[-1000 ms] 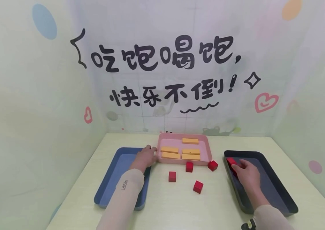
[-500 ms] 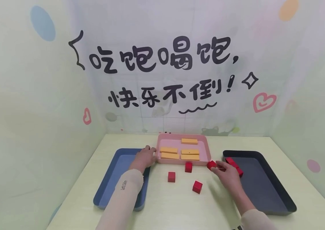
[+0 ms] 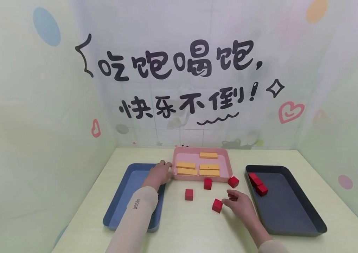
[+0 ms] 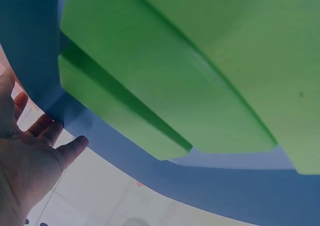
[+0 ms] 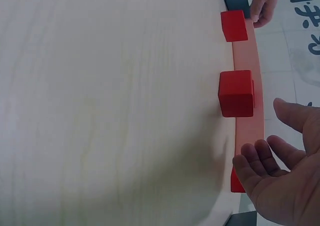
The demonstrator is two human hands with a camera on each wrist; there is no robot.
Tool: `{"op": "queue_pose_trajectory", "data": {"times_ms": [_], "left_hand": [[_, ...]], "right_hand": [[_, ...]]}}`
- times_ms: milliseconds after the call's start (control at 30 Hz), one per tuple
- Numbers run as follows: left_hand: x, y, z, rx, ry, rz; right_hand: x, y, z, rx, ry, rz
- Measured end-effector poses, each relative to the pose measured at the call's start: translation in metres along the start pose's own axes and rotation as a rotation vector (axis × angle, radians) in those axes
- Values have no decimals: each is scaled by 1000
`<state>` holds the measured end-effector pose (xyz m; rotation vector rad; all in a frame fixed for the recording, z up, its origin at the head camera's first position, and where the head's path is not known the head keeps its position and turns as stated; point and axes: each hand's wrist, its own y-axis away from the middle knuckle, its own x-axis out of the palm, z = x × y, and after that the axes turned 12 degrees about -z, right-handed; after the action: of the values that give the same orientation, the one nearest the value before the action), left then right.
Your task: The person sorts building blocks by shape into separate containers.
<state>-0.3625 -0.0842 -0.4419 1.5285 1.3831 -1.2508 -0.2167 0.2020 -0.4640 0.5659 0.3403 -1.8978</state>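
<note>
My right hand (image 3: 240, 204) is held beside a red cube (image 3: 217, 206) on the table, fingers parted and holding nothing. In the head view the thumb tip overlaps the cube's edge; I cannot tell whether they touch. The right wrist view has the open hand (image 5: 285, 176) short of a red cube (image 5: 236, 93). My left hand (image 3: 160, 173) lies over the far right corner of the blue tray (image 3: 110, 205), fingers extended towards the pink tray (image 3: 202, 178). In the left wrist view the left hand (image 4: 30, 156) is beside the blue rim, near green blocks (image 4: 165, 76) hidden by the arm in the head view.
Other red cubes (image 3: 189, 194) lie in front of the pink tray, one at its right corner (image 3: 233, 181). Several yellow-orange blocks (image 3: 209, 167) lie in the pink tray. Red blocks (image 3: 261, 189) rest along the left wall of the dark grey tray (image 3: 293, 211) at right.
My right hand left the dark tray, reached the red cube at the pink tray's corner, then moved nearer to me, beside another cube. That corner cube stays on the table. The left hand keeps its place.
</note>
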Motion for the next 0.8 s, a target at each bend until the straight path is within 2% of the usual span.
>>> {"op": "queue_pose_trajectory", "data": {"times_ms": [433,800], "left_hand": [[4,-3,3,-12,-7,0],[0,0,0,-22,3,-3]], "right_hand": [[12,3,-4,-3,38,56],[16,6,-3,-66,63,70]]}}
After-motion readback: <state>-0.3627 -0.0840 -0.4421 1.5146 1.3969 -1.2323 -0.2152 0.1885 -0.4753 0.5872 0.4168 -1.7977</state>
